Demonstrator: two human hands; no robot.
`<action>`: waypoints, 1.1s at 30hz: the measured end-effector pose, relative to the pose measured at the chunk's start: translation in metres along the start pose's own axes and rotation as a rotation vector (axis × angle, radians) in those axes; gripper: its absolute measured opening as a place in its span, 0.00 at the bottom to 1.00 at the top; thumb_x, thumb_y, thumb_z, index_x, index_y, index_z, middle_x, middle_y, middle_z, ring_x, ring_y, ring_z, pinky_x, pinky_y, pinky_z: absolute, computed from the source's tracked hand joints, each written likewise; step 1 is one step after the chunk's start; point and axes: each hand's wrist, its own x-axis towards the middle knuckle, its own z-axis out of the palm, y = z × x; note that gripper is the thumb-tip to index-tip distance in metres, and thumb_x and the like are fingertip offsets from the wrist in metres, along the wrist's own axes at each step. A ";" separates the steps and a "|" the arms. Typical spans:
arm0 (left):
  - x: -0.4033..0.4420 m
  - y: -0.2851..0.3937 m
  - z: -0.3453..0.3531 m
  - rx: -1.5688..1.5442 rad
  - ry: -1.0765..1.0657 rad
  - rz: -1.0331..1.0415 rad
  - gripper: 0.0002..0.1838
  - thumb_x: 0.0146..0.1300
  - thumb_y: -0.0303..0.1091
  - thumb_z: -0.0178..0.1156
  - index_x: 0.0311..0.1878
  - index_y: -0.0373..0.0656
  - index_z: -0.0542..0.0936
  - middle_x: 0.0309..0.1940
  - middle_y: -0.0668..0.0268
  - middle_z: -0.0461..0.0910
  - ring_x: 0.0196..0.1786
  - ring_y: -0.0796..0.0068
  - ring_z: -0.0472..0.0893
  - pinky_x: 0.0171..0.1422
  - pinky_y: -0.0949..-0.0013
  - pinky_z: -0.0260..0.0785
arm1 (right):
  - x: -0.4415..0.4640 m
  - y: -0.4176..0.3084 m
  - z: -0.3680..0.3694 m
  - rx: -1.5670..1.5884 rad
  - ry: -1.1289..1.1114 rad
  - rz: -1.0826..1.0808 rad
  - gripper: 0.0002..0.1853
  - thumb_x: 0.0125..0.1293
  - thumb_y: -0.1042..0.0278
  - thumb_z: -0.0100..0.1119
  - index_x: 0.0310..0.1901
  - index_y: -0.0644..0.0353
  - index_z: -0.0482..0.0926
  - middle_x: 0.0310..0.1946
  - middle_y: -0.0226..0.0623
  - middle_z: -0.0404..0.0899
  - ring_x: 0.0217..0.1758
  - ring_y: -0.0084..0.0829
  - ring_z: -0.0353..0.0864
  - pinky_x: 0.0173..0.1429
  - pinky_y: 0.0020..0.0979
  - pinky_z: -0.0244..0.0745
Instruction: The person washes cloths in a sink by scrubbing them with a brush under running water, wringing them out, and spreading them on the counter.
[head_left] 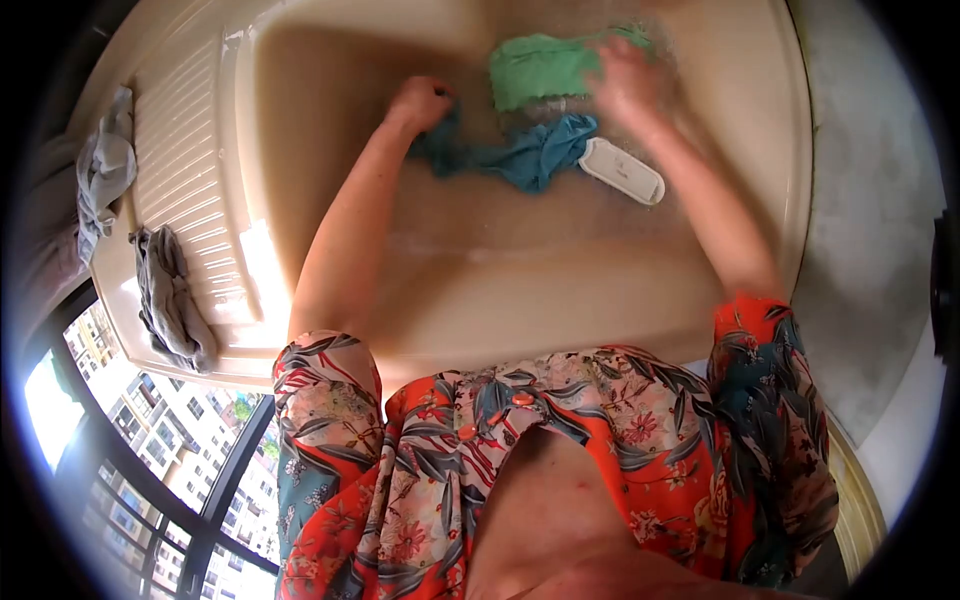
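My left hand (420, 106) is closed around one end of a wet teal cloth (545, 152), which trails to the right across the basin floor. A green cloth (540, 70) with a scalloped lower edge lies spread near the far side of the basin. My right hand (628, 85), somewhat blurred, has its fingers curled on the green cloth's right part; the fingertips are hard to make out. Between the teal cloth and my right forearm lies a white, round-ended oblong piece (622, 172), resembling a scrub brush with its back up.
The beige basin (520, 300) has a ribbed washboard (205, 170) on its left. A grey cloth (170, 295) and a pale, translucent cloth (104, 170) hang over its left edge. Windows (170, 450) stand at lower left, and a grey wall (870, 220) rises at right.
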 end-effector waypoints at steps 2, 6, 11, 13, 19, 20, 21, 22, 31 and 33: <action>-0.006 0.020 -0.010 0.150 0.048 -0.049 0.15 0.43 0.38 0.59 0.38 0.55 0.83 0.37 0.62 0.81 0.42 0.64 0.79 0.47 0.64 0.70 | -0.030 -0.038 0.013 0.428 -0.309 -0.238 0.21 0.51 0.59 0.61 0.48 0.50 0.72 0.47 0.37 0.73 0.50 0.42 0.72 0.50 0.39 0.70; -0.038 0.071 -0.051 0.194 0.008 0.051 0.13 0.42 0.39 0.60 0.35 0.53 0.83 0.32 0.63 0.81 0.38 0.65 0.80 0.46 0.66 0.71 | -0.045 -0.077 0.054 0.071 -0.571 -0.246 0.21 0.51 0.60 0.61 0.48 0.54 0.74 0.38 0.39 0.78 0.40 0.44 0.76 0.45 0.41 0.71; -0.068 0.124 -0.122 0.137 0.102 0.074 0.11 0.42 0.38 0.62 0.32 0.49 0.83 0.27 0.64 0.81 0.30 0.71 0.80 0.40 0.70 0.72 | -0.009 -0.069 -0.027 0.659 -0.460 -0.197 0.13 0.52 0.65 0.60 0.36 0.65 0.76 0.25 0.37 0.76 0.30 0.24 0.72 0.35 0.29 0.68; -0.117 0.180 -0.149 -0.058 0.212 0.201 0.13 0.55 0.41 0.59 0.33 0.40 0.79 0.23 0.67 0.77 0.26 0.80 0.75 0.31 0.76 0.68 | -0.007 -0.072 -0.080 0.898 -0.458 -0.216 0.08 0.56 0.72 0.57 0.36 0.64 0.76 0.27 0.25 0.73 0.32 0.15 0.70 0.36 0.21 0.66; -0.097 0.114 -0.115 -0.024 -0.011 0.222 0.19 0.41 0.37 0.65 0.38 0.39 0.80 0.31 0.60 0.80 0.35 0.68 0.79 0.40 0.64 0.71 | -0.021 -0.088 -0.077 1.155 -0.620 -0.160 0.18 0.55 0.71 0.60 0.48 0.59 0.70 0.31 0.21 0.70 0.34 0.13 0.66 0.38 0.19 0.66; -0.087 0.088 -0.081 0.366 -0.048 0.129 0.17 0.45 0.35 0.62 0.40 0.39 0.79 0.39 0.56 0.79 0.43 0.60 0.79 0.44 0.61 0.71 | -0.025 -0.079 -0.023 1.061 -0.607 -0.300 0.19 0.53 0.69 0.60 0.47 0.61 0.70 0.29 0.24 0.68 0.32 0.16 0.66 0.37 0.22 0.67; -0.090 0.079 -0.050 0.566 -0.148 -0.065 0.15 0.48 0.33 0.57 0.40 0.40 0.80 0.43 0.54 0.78 0.47 0.56 0.77 0.48 0.60 0.71 | -0.030 -0.065 0.036 0.671 -0.649 -0.405 0.19 0.52 0.67 0.60 0.46 0.63 0.71 0.30 0.32 0.74 0.32 0.23 0.71 0.38 0.26 0.68; -0.088 0.060 -0.028 0.591 -0.168 -0.094 0.15 0.48 0.33 0.55 0.40 0.40 0.80 0.43 0.54 0.78 0.48 0.56 0.77 0.49 0.60 0.71 | -0.040 -0.053 0.081 0.376 -0.661 -0.462 0.17 0.52 0.63 0.59 0.43 0.60 0.75 0.34 0.40 0.78 0.35 0.31 0.76 0.41 0.32 0.70; -0.092 0.055 -0.026 0.629 -0.367 0.053 0.16 0.51 0.34 0.53 0.44 0.52 0.80 0.45 0.63 0.78 0.50 0.61 0.76 0.52 0.60 0.69 | -0.049 -0.067 0.044 0.224 -0.641 -0.469 0.12 0.48 0.62 0.57 0.33 0.58 0.78 0.26 0.38 0.79 0.33 0.36 0.78 0.36 0.36 0.71; -0.095 0.060 -0.020 0.617 -0.357 0.121 0.17 0.51 0.35 0.52 0.46 0.53 0.79 0.45 0.63 0.78 0.49 0.60 0.76 0.52 0.61 0.69 | -0.053 -0.072 0.035 0.394 -0.735 -0.344 0.12 0.47 0.64 0.57 0.33 0.60 0.77 0.26 0.40 0.78 0.33 0.36 0.78 0.36 0.36 0.71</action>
